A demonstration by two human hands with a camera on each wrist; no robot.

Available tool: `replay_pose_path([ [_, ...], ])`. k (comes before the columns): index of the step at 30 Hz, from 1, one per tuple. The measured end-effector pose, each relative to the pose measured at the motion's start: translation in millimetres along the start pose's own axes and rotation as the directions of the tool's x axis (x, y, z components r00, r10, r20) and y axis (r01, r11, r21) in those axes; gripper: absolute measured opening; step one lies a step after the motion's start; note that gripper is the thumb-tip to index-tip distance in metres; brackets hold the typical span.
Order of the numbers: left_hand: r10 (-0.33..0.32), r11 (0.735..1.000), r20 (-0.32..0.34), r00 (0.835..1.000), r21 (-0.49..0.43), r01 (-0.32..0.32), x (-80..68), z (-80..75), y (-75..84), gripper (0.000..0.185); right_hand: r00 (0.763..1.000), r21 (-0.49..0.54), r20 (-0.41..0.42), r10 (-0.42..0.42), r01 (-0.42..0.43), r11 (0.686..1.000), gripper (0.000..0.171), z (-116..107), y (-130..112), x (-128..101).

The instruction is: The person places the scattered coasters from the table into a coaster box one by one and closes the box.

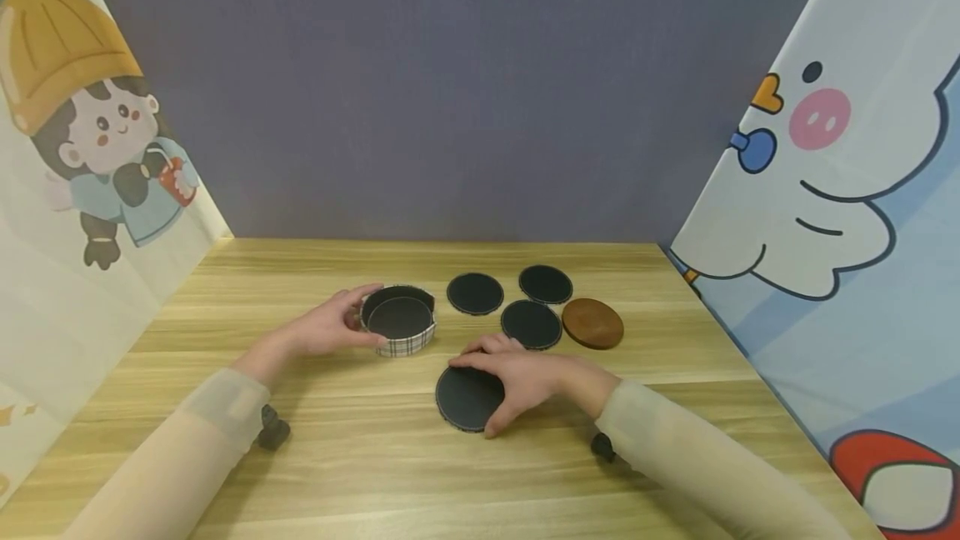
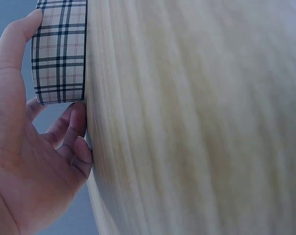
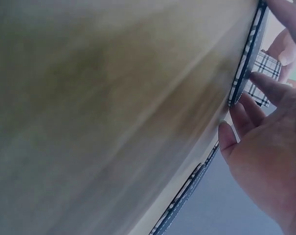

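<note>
My left hand [image 1: 330, 327] holds a round, open-topped coaster holder [image 1: 405, 346] by its left side, thumb at the near wall and fingers at the far rim. Black-and-white plaid covers its outer wall, also seen in the left wrist view [image 2: 59, 54]; inside it is black. Nearer to me, my right hand [image 1: 525, 377] grips a round black coaster [image 1: 461, 398] across its right part, thumb at the near edge and fingers at the far one. The right wrist view shows the fingers against that coaster's edge [image 3: 246, 56], which is close to the wooden surface.
Behind the right hand lie three more round black coasters, at the left [image 1: 476, 293], back [image 1: 546, 284] and front [image 1: 531, 325]. A brown disc [image 1: 592, 323] sits to their right. The wooden table [image 1: 360, 473] ends at a grey back panel [image 1: 450, 107], with cartoon-printed panels at both sides.
</note>
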State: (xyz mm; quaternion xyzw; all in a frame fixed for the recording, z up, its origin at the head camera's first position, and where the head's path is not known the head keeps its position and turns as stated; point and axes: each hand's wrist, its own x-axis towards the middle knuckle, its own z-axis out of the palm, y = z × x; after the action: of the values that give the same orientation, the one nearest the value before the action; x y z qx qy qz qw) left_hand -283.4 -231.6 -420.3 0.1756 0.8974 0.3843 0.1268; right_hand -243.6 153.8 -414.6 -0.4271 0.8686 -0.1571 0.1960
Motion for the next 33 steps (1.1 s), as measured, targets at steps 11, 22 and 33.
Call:
replay_pose_path([
  [11,-0.007,1.000,0.002,1.000,-0.008,0.007,0.4,-0.7,1.2,0.113,1.000,-0.028,0.028,0.005,-0.004,1.000,0.108,-3.8,-1.2,2.9],
  [22,-0.012,1.000,0.001,1.000,0.002,0.012,0.4,-0.7,-0.6,0.112,1.000,-0.032,-0.004,0.010,-0.010,0.999,0.106,-0.9,-0.8,4.1],
  [33,-0.010,1.000,0.002,1.000,0.012,0.010,-0.1,-0.5,-0.6,0.112,0.994,-0.029,-0.106,0.004,-0.007,1.000,0.107,1.0,3.2,-1.4],
])
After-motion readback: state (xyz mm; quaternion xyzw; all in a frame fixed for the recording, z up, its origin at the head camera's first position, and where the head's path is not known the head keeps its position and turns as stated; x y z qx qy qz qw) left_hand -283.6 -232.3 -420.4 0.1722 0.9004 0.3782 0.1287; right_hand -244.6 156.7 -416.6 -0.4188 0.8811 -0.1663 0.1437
